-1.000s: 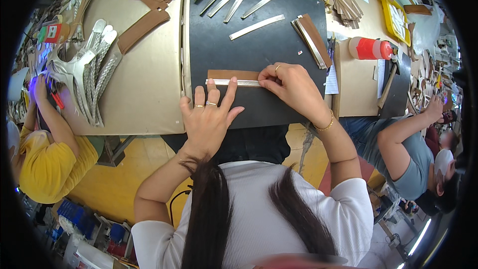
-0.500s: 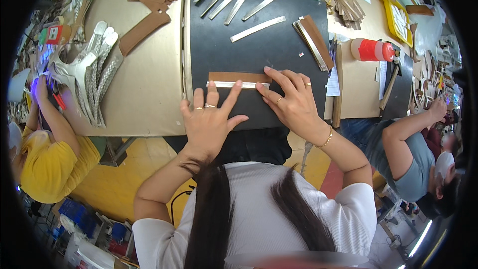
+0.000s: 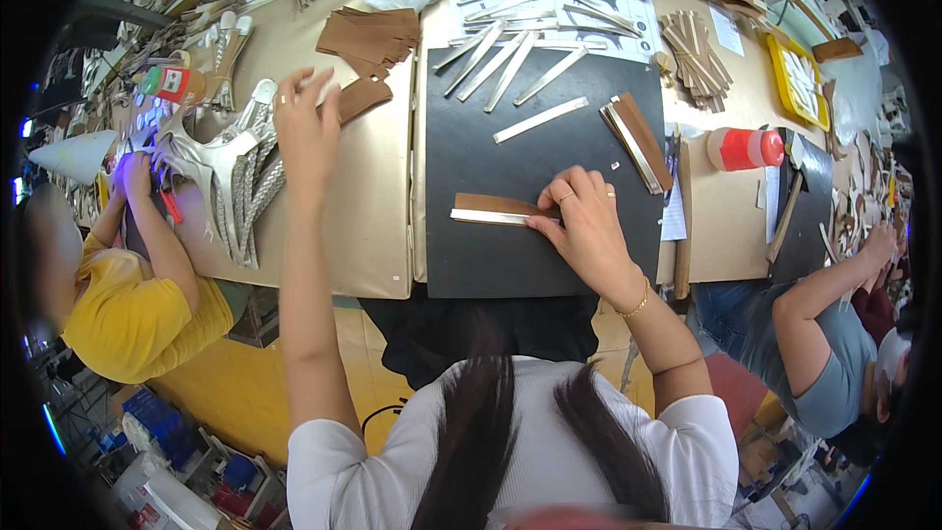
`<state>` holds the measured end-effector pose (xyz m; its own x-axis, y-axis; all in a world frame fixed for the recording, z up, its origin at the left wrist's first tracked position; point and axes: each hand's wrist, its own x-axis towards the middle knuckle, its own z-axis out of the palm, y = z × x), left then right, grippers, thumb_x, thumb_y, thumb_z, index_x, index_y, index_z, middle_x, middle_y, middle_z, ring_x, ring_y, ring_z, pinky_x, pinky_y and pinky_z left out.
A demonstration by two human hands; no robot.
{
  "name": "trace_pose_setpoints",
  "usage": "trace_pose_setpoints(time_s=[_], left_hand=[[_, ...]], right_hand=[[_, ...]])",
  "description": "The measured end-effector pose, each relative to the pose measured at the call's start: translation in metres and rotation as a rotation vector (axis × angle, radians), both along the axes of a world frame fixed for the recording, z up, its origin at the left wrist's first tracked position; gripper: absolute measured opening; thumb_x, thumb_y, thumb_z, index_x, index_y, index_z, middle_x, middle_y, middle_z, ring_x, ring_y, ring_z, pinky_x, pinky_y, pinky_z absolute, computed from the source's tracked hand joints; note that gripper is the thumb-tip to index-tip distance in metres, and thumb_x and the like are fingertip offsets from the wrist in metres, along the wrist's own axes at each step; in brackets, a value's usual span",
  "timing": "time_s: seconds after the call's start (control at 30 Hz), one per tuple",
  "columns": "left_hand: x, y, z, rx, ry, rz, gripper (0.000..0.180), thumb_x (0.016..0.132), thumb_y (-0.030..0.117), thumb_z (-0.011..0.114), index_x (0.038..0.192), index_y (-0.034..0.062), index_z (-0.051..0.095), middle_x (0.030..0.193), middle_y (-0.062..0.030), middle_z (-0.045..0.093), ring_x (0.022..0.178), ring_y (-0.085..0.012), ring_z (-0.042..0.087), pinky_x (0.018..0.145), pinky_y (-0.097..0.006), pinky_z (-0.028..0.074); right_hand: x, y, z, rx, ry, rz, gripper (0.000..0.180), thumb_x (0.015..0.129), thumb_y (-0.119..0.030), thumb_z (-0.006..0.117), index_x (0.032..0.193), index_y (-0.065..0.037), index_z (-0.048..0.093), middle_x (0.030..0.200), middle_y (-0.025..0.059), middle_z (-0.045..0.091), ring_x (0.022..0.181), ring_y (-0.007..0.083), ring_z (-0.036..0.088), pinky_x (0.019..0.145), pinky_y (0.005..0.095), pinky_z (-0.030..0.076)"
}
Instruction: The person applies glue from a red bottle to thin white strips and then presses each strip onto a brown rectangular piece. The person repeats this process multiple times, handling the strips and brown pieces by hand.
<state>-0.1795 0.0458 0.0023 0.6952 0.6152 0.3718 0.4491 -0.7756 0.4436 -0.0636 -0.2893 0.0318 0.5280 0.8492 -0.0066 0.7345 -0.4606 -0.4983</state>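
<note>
On the black mat (image 3: 461, 275) lies a brown leather strip (image 3: 498, 202) with a silver strip (image 3: 481, 217) laid along its near edge. My right hand (image 3: 589, 221) grips the right end of both between thumb and fingers, hiding that end. My left hand (image 3: 309, 128) is stretched out over the left side of the table, fingers apart, beside a single brown leather piece (image 3: 365, 98). Whether its fingertips touch that piece is hard to make out. Just beyond lies a stack of brown leather pieces (image 3: 368, 37).
Loose silver strips (image 3: 540, 120) lie at the mat's far side, with a brown-and-silver bundle (image 3: 638, 140) to their right. Braided silver straps (image 3: 240, 186) lie left. A red-and-clear bottle (image 3: 744, 149) and a hammer (image 3: 785, 211) are at right. Co-workers sit on both sides.
My left hand has left the strip on the mat and swung far left to the brown leather. My right hand keeps the strip's right end. The whole view has shifted.
</note>
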Motion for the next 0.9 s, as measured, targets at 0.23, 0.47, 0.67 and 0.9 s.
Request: trace_pose_setpoints(time_s=[0.23,0.47,0.67,0.9], left_hand=[[0.058,0.087,-0.009,0.055,0.172,-0.296,0.037,0.086,0.015,0.071,0.123,0.0117,0.066,0.122,-0.0116,0.061,0.113,-0.0322,0.057,0.097,-0.041,0.046],[0.076,0.099,0.005,0.226,0.303,-0.533,0.039,0.075,0.012,0.077,0.112,0.0142,0.064,0.114,-0.0053,0.06,0.113,-0.0286,0.056,0.096,-0.042,0.043],[0.082,0.099,0.015,0.241,0.429,-0.539,0.04,0.073,0.015,0.08,0.109,0.0152,0.063,0.114,-0.0048,0.059,0.115,-0.0279,0.054,0.094,-0.042,0.04],[0.085,0.096,0.015,0.29,0.356,-0.555,0.034,0.069,0.014,0.082,0.093,0.009,0.058,0.103,-0.0074,0.057,0.109,-0.0296,0.053,0.09,-0.041,0.041]], right_hand=[[0.004,-0.01,0.01,0.049,0.197,-0.095,0.017,0.082,-0.015,0.075,0.095,-0.008,0.067,0.081,0.0038,0.063,0.083,0.0228,0.059,0.081,0.0351,0.039],[0.053,-0.072,0.017,0.255,0.307,-0.59,0.018,0.084,-0.009,0.075,0.098,0.0,0.068,0.082,0.0074,0.067,0.074,0.0151,0.062,0.069,0.0287,0.05],[0.08,-0.075,0.002,0.0,-0.039,-0.726,0.036,0.082,-0.019,0.079,0.112,-0.004,0.068,0.109,0.0119,0.063,0.099,0.0255,0.058,0.087,0.0379,0.046],[0.071,-0.017,0.011,0.125,-0.292,-0.471,0.047,0.077,-0.024,0.081,0.119,-0.009,0.066,0.129,0.0135,0.054,0.114,0.0338,0.049,0.098,0.0453,0.04]])
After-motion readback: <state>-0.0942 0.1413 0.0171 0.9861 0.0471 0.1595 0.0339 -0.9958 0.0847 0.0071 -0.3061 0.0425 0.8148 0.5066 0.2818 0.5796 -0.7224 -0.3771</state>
